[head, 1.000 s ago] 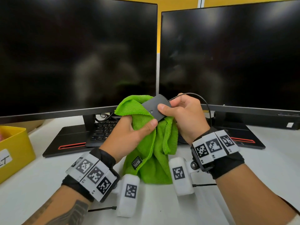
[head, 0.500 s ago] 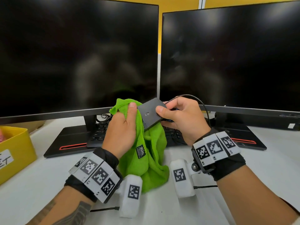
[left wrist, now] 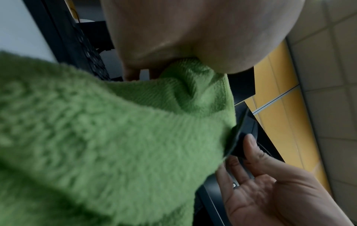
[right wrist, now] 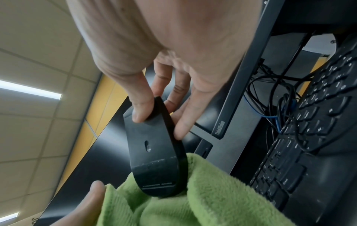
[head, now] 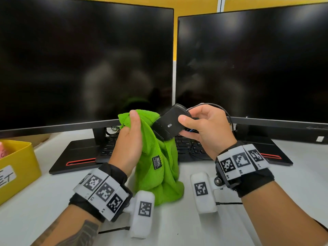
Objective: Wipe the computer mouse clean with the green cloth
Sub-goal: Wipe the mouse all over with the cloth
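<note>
My right hand (head: pixel 198 125) holds a black wired computer mouse (head: pixel 168 124) in the air in front of the monitors, thumb on its flat underside, fingers behind it. The underside with its sensor slot faces me (right wrist: pixel 152 152). My left hand (head: pixel 131 135) grips the top of the green cloth (head: pixel 159 167), thumb pressed on its upper edge. The cloth hangs to the desk and its fold meets the mouse's near end (right wrist: pixel 185 188). In the left wrist view the green cloth (left wrist: pixel 115 137) fills most of the frame, with the mouse (left wrist: pixel 243 137) at its edge.
Two dark monitors (head: pixel 85 64) (head: pixel 252 64) stand side by side close behind. A black keyboard (head: pixel 188 146) lies under them, with tangled cables behind it. A yellow bin (head: pixel 16 167) sits at the left edge of the white desk (head: pixel 177 231).
My left hand has slid up the cloth from beneath the mouse to its top edge. The right hand has turned the mouse, so its underside faces me more squarely.
</note>
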The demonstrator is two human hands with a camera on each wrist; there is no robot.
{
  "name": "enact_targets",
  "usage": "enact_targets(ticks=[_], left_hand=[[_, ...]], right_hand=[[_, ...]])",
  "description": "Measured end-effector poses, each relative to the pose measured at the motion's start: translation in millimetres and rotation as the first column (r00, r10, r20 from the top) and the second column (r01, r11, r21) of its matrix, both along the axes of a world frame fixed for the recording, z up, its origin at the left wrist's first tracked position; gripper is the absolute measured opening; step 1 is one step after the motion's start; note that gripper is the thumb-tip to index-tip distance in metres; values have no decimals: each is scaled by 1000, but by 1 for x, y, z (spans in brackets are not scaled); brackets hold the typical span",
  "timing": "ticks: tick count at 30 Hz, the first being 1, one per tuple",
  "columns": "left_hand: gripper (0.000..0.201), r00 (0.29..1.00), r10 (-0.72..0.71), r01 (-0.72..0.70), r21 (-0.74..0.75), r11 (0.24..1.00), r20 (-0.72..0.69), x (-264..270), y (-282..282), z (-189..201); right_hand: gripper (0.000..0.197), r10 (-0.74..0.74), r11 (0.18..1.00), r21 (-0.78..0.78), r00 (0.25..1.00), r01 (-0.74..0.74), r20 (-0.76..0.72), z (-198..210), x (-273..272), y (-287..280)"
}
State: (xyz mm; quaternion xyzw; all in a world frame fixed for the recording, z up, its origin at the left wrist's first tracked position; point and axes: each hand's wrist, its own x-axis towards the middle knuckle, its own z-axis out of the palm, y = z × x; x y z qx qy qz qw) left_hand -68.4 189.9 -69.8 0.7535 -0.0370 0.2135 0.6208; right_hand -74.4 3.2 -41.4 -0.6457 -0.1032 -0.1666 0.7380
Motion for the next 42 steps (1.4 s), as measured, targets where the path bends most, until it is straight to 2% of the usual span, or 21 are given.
enact_targets(ticks=[2,4,6,8,10,15,18,20,22,25,28,31,33,36,38,42], left_hand=[[70,998,-45,46,37,998,-34,1,-1,-1],[72,997,-73,73,12,997,-41,1,0,-3],[78,983,-167,159,-95,983,-81,4,0,-5],[78,945,-308,272,-261,926,-111,2,-1,-5],[81,908,-394,324,-355,877,-145,-3,-2,-1],[62,866,-459,384,-326,864,-197,-11,-12,2],[56,879,-447,418,-182,890,-164,-15,-10,1],[50,922,-376,363,-126,923,-96,-15,-9,3],[42,944,-323,310,-155,938,-71,-16,-8,6],[47,938,-340,321,-195,927,-67,-14,-8,7],[51,945,-313,280,-256,925,-98,-13,-6,9],[48,959,-266,227,-285,931,-103,-12,-5,9],[44,970,-227,190,-303,934,-91,-10,-3,9],[40,974,-213,173,-357,918,-77,-9,-1,8],[42,969,-231,180,-402,898,-83,-8,-1,10],[35,974,-212,158,-443,883,-76,-8,-2,10]], right_hand=[[16,10,1000,-11,1000,-10,16,0,-1,-2],[12,25,999,-31,999,-24,34,1,-2,-4],[8,38,998,-49,999,-36,34,1,-2,-5],[8,54,995,-91,998,-52,17,1,-3,-5],[12,80,988,-132,997,-80,-1,0,-4,-2],[27,20,986,-166,1000,-23,-21,-9,-2,13],[29,-2,989,-150,998,-7,-57,-11,1,18],[23,55,980,-187,998,-62,-38,-12,0,21],[19,105,968,-231,994,-101,7,-13,-2,24],[29,166,951,-274,985,-146,53,-15,-3,26],[34,221,945,-252,975,-210,16,-16,-2,24],[30,269,932,-258,963,-255,17,-14,-5,26],[24,199,940,-295,977,-169,77,-11,-5,25],[15,-63,917,-383,987,115,145,-11,3,18],[9,-110,890,-437,991,131,73,-13,5,16],[27,35,852,-501,972,-151,-233,-13,-3,22]])
